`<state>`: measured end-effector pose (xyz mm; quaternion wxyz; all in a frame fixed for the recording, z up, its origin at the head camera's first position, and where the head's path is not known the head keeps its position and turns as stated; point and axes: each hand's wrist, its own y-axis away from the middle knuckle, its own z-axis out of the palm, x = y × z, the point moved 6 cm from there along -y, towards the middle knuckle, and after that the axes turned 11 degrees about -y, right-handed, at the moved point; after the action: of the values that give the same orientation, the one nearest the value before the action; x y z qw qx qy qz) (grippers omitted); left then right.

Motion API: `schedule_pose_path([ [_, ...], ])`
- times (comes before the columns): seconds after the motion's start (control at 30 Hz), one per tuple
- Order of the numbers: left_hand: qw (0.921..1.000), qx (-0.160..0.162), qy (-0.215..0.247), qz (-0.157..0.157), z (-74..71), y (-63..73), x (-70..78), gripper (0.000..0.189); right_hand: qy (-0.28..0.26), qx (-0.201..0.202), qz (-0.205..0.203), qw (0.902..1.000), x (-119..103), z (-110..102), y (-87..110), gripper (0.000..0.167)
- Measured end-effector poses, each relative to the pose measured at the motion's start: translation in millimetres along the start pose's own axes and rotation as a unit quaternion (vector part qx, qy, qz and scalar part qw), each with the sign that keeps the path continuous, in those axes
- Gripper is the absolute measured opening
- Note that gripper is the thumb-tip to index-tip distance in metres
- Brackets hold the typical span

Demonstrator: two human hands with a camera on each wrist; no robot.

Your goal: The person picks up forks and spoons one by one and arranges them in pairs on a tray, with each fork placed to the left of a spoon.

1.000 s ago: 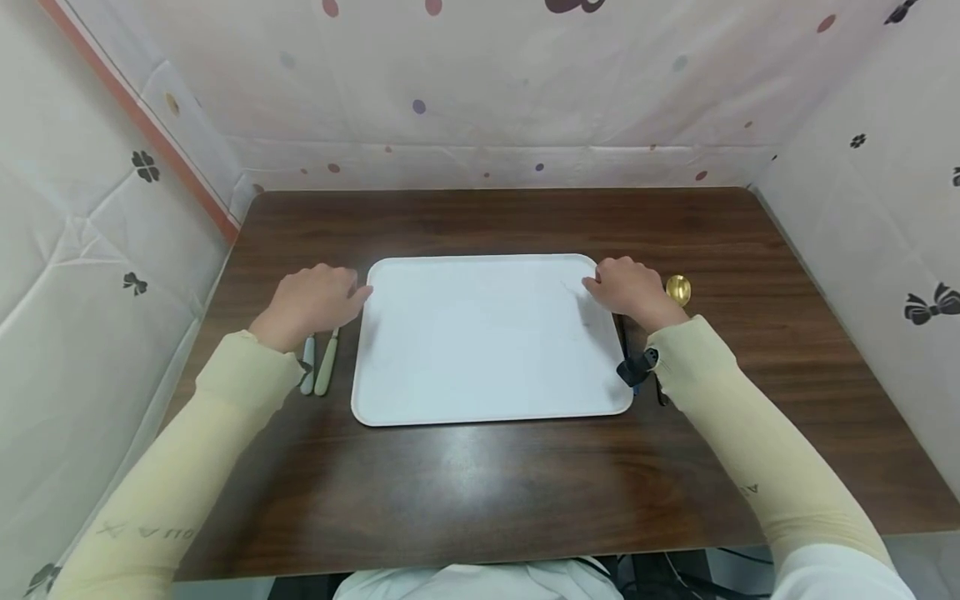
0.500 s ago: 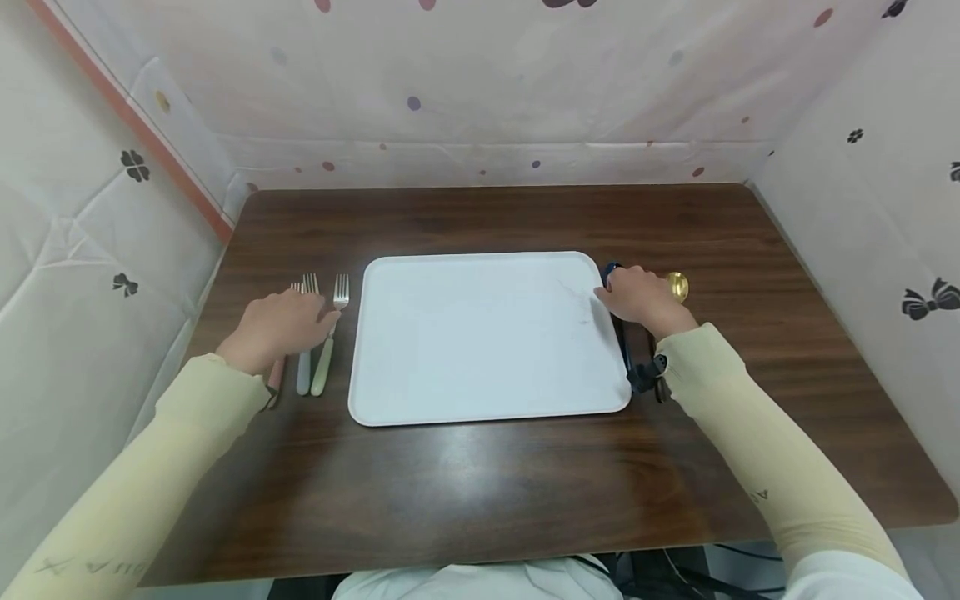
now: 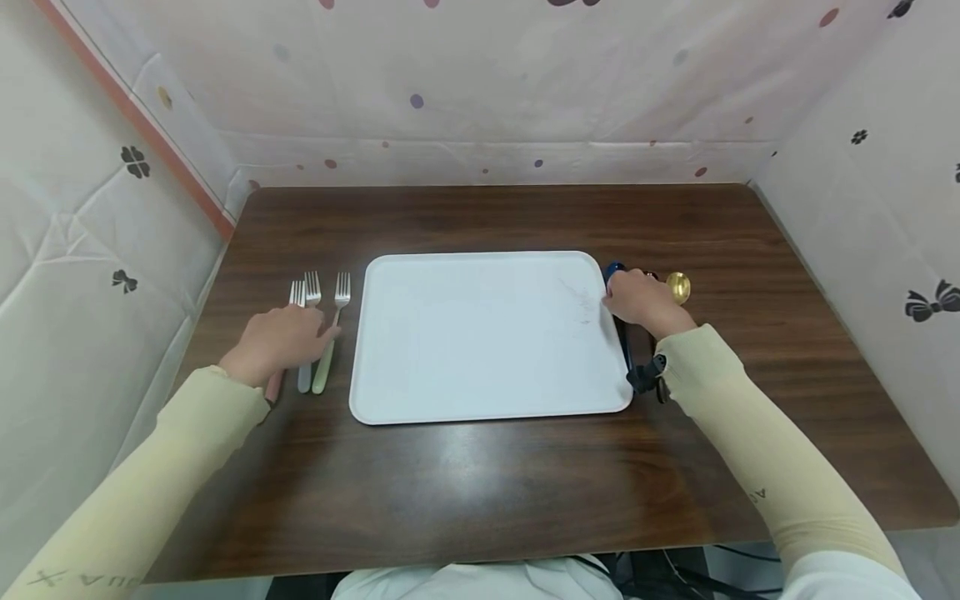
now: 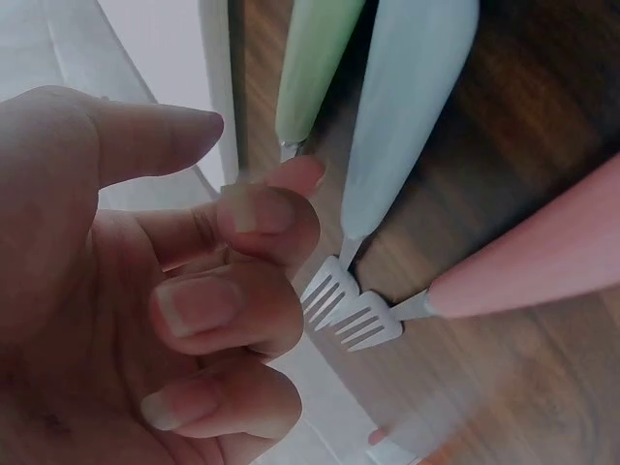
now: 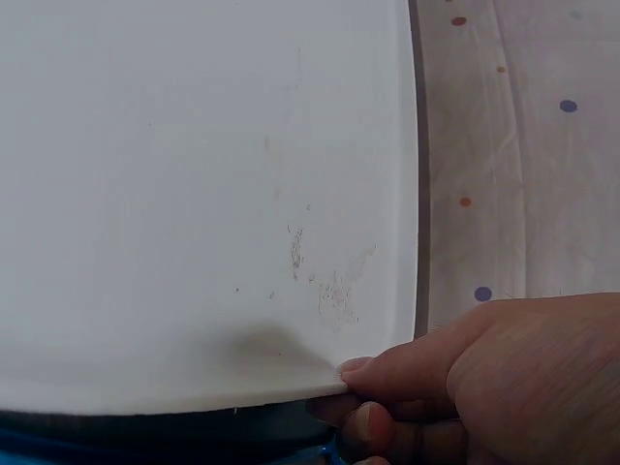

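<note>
The white tray [image 3: 487,333] lies flat on the brown table [image 3: 450,500], its long side toward the person, I think so that both hands can reach its short ends. Nearest are the pale yellow sleeves [image 3: 765,450]; the left one carries dark printed marks, upside down, and I cannot read any sure word. Next, left of the tray, the green fork [image 4: 315,73], the light blue fork [image 4: 407,107] and the pink fork [image 4: 533,252] point their handles toward the person, probably for easy taking. The left hand [image 3: 277,342] is above them, fingers loosely bent and holding nothing. The right hand [image 3: 645,302] has its thumb at the tray's right rim and fingers curled lower; whether it pinches something, I cannot tell. Just beside it shows a gold spoon [image 3: 678,288]. No brand is visible. Farthest hangs a white curtain [image 3: 487,100] with coloured dots.
</note>
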<state>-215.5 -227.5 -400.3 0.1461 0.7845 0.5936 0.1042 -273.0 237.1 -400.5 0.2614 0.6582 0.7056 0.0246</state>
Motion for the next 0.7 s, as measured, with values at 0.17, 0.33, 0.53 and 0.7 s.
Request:
schedule_pose_path([
  [0.17, 0.9999, -0.007, -0.010, 0.001, 4.3, -3.2, 0.3, 0.041, 0.005, -0.006, 0.005, 1.0000, -0.7, -1.0, -1.3, 0.030],
  [0.33, 0.9999, -0.009, -0.012, 0.000, 7.9, -5.2, -0.6, 0.038, -0.003, -0.004, 0.000, 1.0000, -1.3, 0.3, -3.9, 0.029],
  [0.53, 0.9999, -0.010, -0.010, -0.001, 10.6, -6.3, 1.0, 0.034, -0.016, -0.005, 0.007, 0.9998, 1.9, 2.6, -6.6, 0.024],
  [0.7, 0.9999, -0.013, -0.008, 0.005, 11.2, -6.2, 2.8, 0.031, -0.032, -0.024, 0.010, 0.9991, 2.8, 4.3, -7.6, 0.023],
])
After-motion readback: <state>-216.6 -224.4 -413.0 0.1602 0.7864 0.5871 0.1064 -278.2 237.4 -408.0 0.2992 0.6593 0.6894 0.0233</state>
